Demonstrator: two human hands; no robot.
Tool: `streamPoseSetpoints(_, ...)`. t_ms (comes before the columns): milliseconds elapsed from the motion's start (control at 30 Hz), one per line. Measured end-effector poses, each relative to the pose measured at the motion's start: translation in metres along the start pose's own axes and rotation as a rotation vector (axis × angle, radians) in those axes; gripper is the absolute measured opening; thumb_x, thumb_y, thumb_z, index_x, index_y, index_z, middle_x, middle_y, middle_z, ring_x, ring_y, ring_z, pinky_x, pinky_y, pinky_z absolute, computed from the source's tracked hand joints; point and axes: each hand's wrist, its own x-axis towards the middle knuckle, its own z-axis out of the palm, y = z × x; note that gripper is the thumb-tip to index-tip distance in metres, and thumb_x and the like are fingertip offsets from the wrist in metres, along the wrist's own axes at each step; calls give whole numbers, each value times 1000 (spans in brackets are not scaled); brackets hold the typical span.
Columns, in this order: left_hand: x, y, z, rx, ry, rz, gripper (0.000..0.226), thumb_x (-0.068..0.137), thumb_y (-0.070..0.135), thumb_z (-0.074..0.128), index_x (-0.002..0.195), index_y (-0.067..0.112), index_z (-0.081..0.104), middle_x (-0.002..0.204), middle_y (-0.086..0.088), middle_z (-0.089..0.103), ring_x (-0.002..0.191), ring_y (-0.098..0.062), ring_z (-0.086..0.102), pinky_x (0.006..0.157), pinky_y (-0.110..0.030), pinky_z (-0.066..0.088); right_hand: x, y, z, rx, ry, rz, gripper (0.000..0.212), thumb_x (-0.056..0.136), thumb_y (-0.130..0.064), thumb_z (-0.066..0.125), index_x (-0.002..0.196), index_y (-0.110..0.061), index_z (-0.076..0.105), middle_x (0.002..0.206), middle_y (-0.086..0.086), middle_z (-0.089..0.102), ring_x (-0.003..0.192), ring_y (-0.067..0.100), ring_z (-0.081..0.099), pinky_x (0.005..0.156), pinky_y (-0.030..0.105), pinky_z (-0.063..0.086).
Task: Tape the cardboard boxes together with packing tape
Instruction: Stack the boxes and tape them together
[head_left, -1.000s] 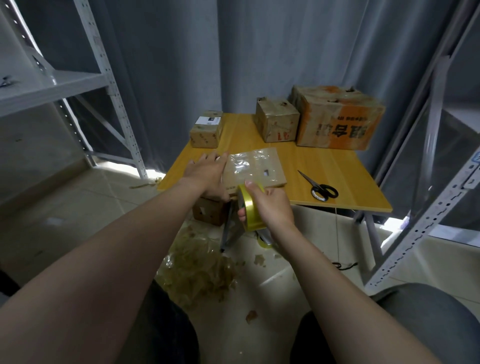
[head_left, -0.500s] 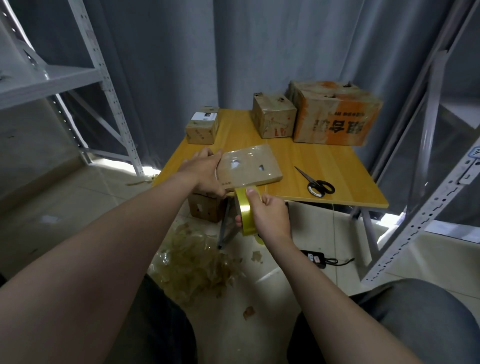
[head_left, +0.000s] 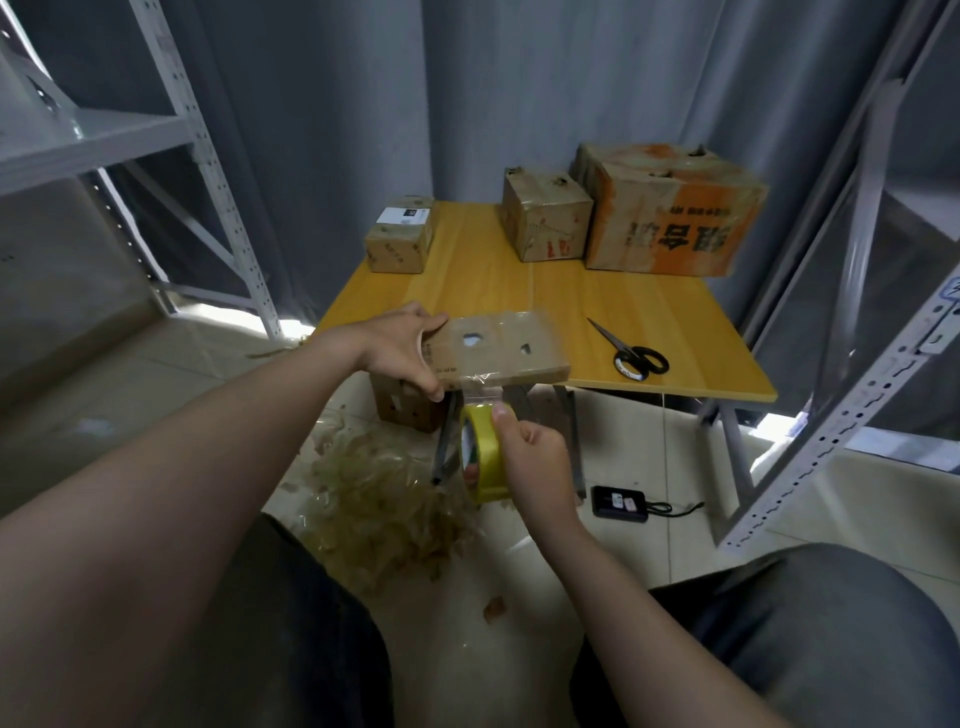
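Now, L hand grips left side of flat brown cardboard box at near edge of yellow wooden table; R hand clutches yellow roll of clear packing tape just below, strip stretched up to box. Risk — a hard pull could drag box off, or twist the strip.

Black scissors lie on the yellow table.

Large orange box: big dark Chinese characters on the front, upside down from here; small red line above, unreadable.
Middle box: red digits, perhaps "31".
Small box: white label, print too small.
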Motion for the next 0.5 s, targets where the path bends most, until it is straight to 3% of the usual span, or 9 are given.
streamPoseSetpoints(133, 0, 0, -5, 9, -25, 16, 131, 65, 54, 93, 167, 24, 15, 147, 9, 32, 138, -17, 36, 113, -35, 38, -6, 2, 9, -32, 5, -15, 56, 103, -45, 57, 74, 2, 60, 61, 3, 70, 50, 6, 68, 47, 27, 48)
streamPoseSetpoints(267, 0, 1, -6, 6, -31, 29, 132, 65, 53, 93, 167, 24, 14, 148, 8, 32, 139, -19, 36, 114, -37, 38, -8, -1, 15, -51, 14, 0, 61, 102, -52, 54, 85, 5, 64, 77, 24, 71, 69, 34, 75, 65, 51, 60)
streamPoseSetpoints(500, 0, 0, -4, -17, -18, 39, 131, 66, 51, 93, 167, 25, 14, 150, 7, 32, 142, -20, 33, 118, -40, 35, -10, -4, 15, -122, 29, 8, 56, 104, -53, 50, 79, -6, 66, 66, 10, 73, 61, 20, 74, 66, 53, 62)
